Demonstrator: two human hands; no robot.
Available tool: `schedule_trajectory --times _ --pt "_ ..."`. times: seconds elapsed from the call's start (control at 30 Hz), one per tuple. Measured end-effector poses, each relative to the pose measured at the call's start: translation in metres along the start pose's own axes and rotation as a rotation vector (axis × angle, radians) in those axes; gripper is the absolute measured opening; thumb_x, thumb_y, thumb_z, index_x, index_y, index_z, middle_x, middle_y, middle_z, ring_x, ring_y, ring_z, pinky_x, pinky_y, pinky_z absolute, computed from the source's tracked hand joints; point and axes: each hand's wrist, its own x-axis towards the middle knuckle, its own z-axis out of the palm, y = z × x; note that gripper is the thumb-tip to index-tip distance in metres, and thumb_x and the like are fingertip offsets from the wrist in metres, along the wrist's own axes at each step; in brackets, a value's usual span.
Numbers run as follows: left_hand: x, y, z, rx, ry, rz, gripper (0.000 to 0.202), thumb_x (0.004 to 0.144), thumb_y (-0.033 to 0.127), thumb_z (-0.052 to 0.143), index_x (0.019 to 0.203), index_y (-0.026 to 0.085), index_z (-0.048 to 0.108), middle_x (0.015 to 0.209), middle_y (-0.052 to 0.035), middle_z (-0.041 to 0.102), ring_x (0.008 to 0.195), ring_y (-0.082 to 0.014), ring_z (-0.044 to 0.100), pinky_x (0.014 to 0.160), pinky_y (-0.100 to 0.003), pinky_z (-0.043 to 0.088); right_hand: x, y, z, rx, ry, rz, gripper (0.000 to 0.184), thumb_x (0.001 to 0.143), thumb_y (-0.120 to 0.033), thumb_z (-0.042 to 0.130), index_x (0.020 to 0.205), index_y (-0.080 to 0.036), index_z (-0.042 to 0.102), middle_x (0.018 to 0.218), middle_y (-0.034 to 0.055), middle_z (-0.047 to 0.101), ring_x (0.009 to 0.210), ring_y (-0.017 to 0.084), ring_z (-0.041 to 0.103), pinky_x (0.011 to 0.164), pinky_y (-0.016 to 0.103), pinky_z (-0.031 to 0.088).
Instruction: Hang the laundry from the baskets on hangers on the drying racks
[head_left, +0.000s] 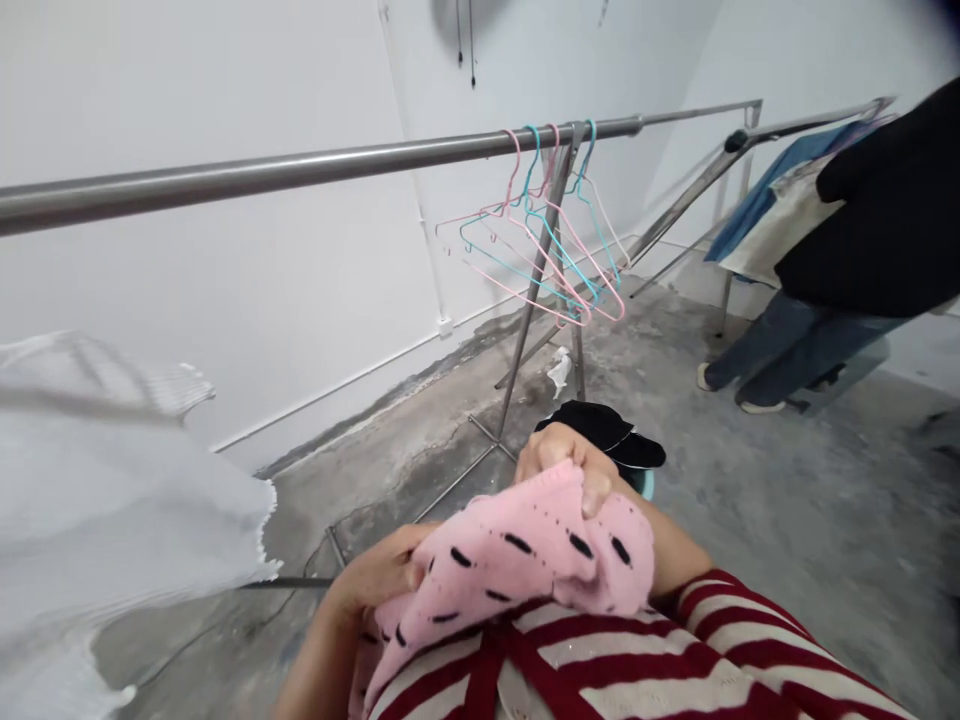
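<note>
A soft pink cloth with black dashes and small dots is bunched close against my striped top. I cannot tell whether it is a garment or a towel. My right hand is closed on its upper edge, with the thumb in front. At the other end, my left hand grips the cloth's left side, its fingers partly covered by the folds. Behind my right hand lies a black cloth item on a light-blue container, mostly hidden by my hand and arm.
A metal clothes rail crosses ahead, with several pink and blue hangers near its slanted leg. White fabric hangs at left. On the right, a person in black stands by clothes on another rail.
</note>
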Motion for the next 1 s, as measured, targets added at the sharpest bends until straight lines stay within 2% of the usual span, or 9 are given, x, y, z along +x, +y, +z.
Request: schedule_trajectory --times 0.1,0.17,0.3,0.4,0.5,0.57,0.7,0.87,1.0 --pt "-0.015 -0.011 0.002 -0.052 0.066 -0.054 0.033 0.072 0.042 0.064 0.086 0.013 0.07 0.087 -0.0047 0.07 0.082 -0.0203 0.062 0.071 -0.026 0.05 0.003 -0.017 -0.008 0.05 0.046 -0.114 0.035 0.065 -0.041 0.076 0.061 -0.014 0.055 0.055 -0.0015 0.054 0.052 0.008 0.052 0.054 0.021 0.044" --pt "-0.021 -0.017 -0.002 0.036 0.367 -0.077 0.028 0.076 0.04 0.06 0.079 0.013 0.07 0.08 -0.0043 0.069 0.073 -0.0172 0.062 0.065 -0.024 0.049 0.002 -0.024 -0.012 -0.14 0.068 -0.085 0.02 0.07 -0.028 0.074 0.07 -0.013 0.062 0.067 0.0027 0.059 0.063 0.011 0.057 0.061 0.024 0.047" --pt "-0.027 -0.019 -0.016 0.31 1.175 0.086 0.023 0.074 0.027 0.057 0.088 0.017 0.072 0.086 -0.0035 0.071 0.083 -0.018 0.063 0.074 -0.026 0.049 -0.008 -0.027 -0.017 -0.713 0.294 -0.116 0.005 0.078 -0.012 0.062 0.075 -0.015 0.064 0.08 0.0062 0.061 0.078 0.014 0.06 0.071 0.028 0.047" --pt "-0.025 -0.008 -0.012 0.443 1.418 0.303 0.026 0.072 0.015 0.052 0.091 0.018 0.071 0.085 -0.0022 0.069 0.082 -0.0158 0.062 0.074 -0.025 0.048 -0.015 -0.011 -0.02 -0.917 0.588 -0.118 0.005 0.077 -0.012 0.06 0.075 -0.017 0.06 0.101 0.0082 0.06 0.095 0.016 0.058 0.084 0.032 0.045" --pt "-0.016 0.001 0.005 0.446 1.461 0.466 0.031 0.071 0.007 0.049 0.09 0.018 0.07 0.082 -0.0007 0.066 0.077 -0.013 0.059 0.07 -0.023 0.046 -0.02 0.029 -0.02 -0.724 0.787 0.008 0.033 0.068 -0.022 0.072 0.097 -0.02 0.057 0.118 0.0083 0.054 0.107 0.019 0.053 0.092 0.034 0.041" --pt "-0.008 0.002 0.015 0.39 1.468 0.534 0.031 0.071 0.007 0.049 0.091 0.018 0.07 0.081 -0.001 0.065 0.076 -0.0132 0.059 0.07 -0.024 0.047 -0.022 0.062 -0.015 -0.456 0.755 0.163 0.062 0.059 -0.031 0.078 0.113 -0.02 0.051 0.114 0.0066 0.055 0.1 0.018 0.055 0.086 0.031 0.044" --pt "-0.003 -0.006 0.016 0.302 1.53 0.471 0.026 0.074 0.012 0.053 0.093 0.018 0.07 0.084 -0.002 0.065 0.08 -0.014 0.06 0.072 -0.025 0.048 -0.024 0.102 -0.006 -0.209 0.709 0.389 0.041 0.061 -0.037 0.074 0.093 -0.016 0.058 0.082 -0.0003 0.059 0.073 0.012 0.054 0.069 0.024 0.043" --pt "-0.014 -0.034 0.016 0.508 1.637 0.288 0.021 0.077 0.017 0.056 0.094 0.018 0.068 0.084 -0.0018 0.064 0.079 -0.0134 0.059 0.075 -0.025 0.048 -0.014 0.062 -0.015 -0.295 1.161 -0.015 0.028 0.062 -0.02 0.071 0.082 -0.021 0.052 0.076 -0.0059 0.053 0.069 0.009 0.05 0.068 0.02 0.041" --pt "-0.014 -0.069 0.048 0.587 1.309 0.191 0.02 0.08 0.024 0.055 0.096 0.019 0.066 0.087 -0.0051 0.064 0.082 -0.0157 0.058 0.073 -0.027 0.048 0.003 0.031 -0.016 -0.363 1.089 -0.248 0.021 0.067 -0.016 0.069 0.079 -0.022 0.053 0.08 -0.0045 0.055 0.074 0.009 0.053 0.073 0.022 0.043"
